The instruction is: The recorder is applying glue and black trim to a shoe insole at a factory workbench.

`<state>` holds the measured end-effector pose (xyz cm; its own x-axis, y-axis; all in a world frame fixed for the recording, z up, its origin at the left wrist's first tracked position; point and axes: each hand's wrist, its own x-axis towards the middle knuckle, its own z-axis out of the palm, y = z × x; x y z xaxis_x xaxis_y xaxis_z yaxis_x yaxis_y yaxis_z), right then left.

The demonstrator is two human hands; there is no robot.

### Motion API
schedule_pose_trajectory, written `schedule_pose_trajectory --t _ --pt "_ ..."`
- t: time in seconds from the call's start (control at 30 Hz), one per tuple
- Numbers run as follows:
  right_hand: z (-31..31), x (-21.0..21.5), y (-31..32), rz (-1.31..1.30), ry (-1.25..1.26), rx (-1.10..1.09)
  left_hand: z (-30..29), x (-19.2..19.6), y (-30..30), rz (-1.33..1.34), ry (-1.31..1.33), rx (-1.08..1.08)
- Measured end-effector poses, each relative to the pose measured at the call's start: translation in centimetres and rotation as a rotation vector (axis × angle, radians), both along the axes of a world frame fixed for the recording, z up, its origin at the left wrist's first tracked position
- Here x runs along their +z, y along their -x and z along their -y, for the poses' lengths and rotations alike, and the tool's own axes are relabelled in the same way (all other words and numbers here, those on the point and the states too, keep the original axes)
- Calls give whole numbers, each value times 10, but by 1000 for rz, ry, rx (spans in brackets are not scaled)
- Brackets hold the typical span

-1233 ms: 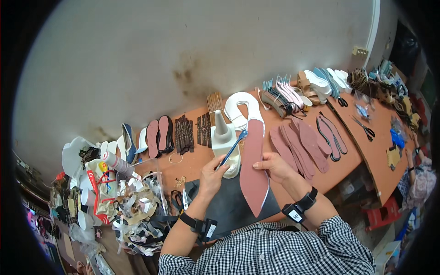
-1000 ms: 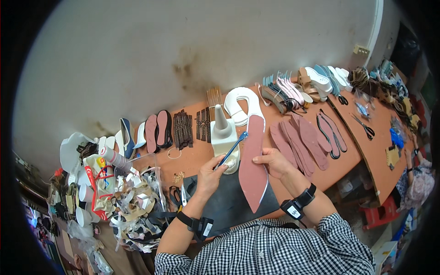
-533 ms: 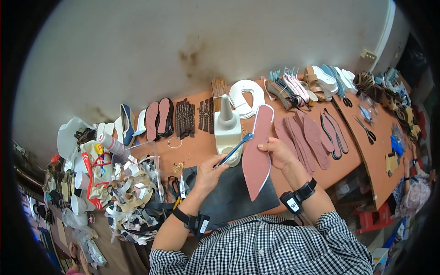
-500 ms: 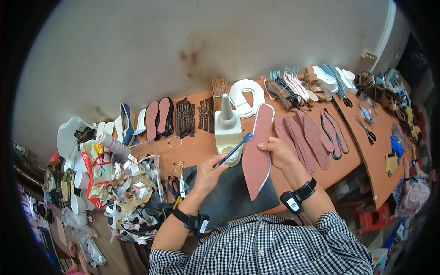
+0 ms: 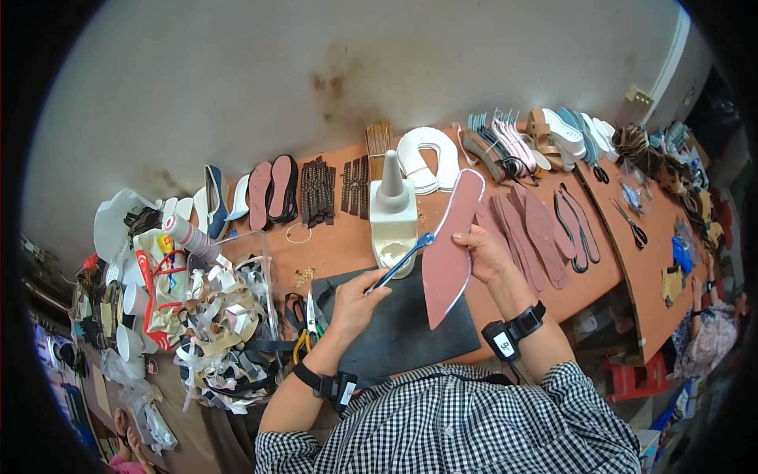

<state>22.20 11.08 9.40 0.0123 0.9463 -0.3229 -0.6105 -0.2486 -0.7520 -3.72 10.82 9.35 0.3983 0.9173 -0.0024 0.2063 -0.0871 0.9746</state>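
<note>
Right now a pink insole (image 5: 444, 272) is held up above the counter (image 5: 347, 245), tilted, its broad end toward the wearer's chest and a white line along its right edge. The right hand (image 5: 487, 254) grips it by that edge, thumb on the near face; the other fingers are mostly hidden behind it. The left hand (image 5: 355, 302) has its fingers closed around a blue brush (image 5: 401, 265), whose head is at the insole's left edge; whether it touches cannot be told.

Just behind the brush stands a white container with a grey cone (image 5: 392, 186), its round cup (image 5: 399, 257) partly crossed by the handle. A dark mat (image 5: 403, 332) lies beneath the work. Close on the right, more pink insoles (image 5: 537, 233) lie partly overlapping, the nearest partly hidden by the held insole. White horseshoe-shaped pieces (image 5: 448, 162) are stacked beyond its far end.

Left of the container lie brown straps (image 5: 318, 193); scissors (image 5: 311, 314) rest beside the left forearm, next to a clear bin (image 5: 266, 246) crammed with scraps (image 5: 229, 324). Sandals (image 5: 545, 134) crowd the back right.
</note>
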Motion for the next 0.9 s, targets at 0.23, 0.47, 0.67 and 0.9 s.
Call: schedule_pose_trajectory --t 0.23,0.47,0.67,0.9 --pt "-2 -4 -4 -7 15 -78 7 -6 4 -14 -16 0" --pt "-3 -6 -6 -29 7 -163 14 -8 7 -31 -12 5" --pt "-1 -4 -6 -79 -19 -216 20 -11 8 -24 -46 11" --pt "4 -1 -7 -107 13 -294 26 -11 8 -61 -74 18"
